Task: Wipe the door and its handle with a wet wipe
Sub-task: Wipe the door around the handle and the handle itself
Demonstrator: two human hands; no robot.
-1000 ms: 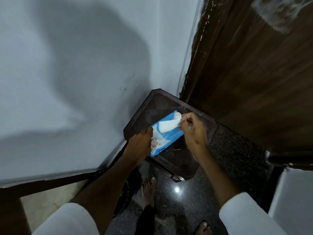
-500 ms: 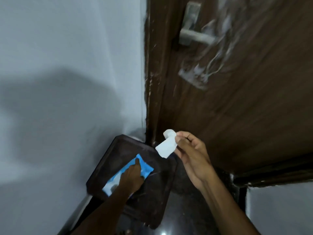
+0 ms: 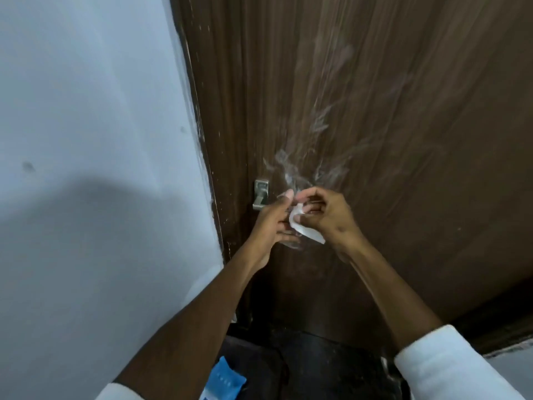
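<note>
- Door [image 3: 375, 125], head view: dark brown wood-grain panel filling the centre and right of the frame. Whitish smears cross its face, densest just above the hands.
- Door handle [image 3: 260, 194]: metal lever on a metal plate, mounted near the door's left edge. The plate is visible; the lever's outer end is hidden behind the left hand.
- Wet wipe [image 3: 302, 228]: white, crumpled, located between the two hands in front of the door, just right of the handle. Its lower corner hangs free below the right palm.
- Left hand [image 3: 274, 223]: raised in front of the handle, fingers [image 3: 285, 197] loosely spread and pointing up. The fingertips reach the wipe's left edge; whether they pinch it cannot be told.
- Right hand [image 3: 326, 215]: fingers curled and closed around the upper part of the wipe, gripping it.
- Sleeves [image 3: 450, 368]: white, on both forearms at the bottom of the frame.
- Wipe pack [image 3: 223, 381]: blue soft packet at the bottom edge, below the left forearm, partly cut off by the frame. Its opening and contents cannot be seen.
- Wall [image 3: 86, 140]: pale, plain, left of the door frame, with a shadow across its lower part.
- Floor [image 3: 317, 368]: dark, visible between the forearms.
</note>
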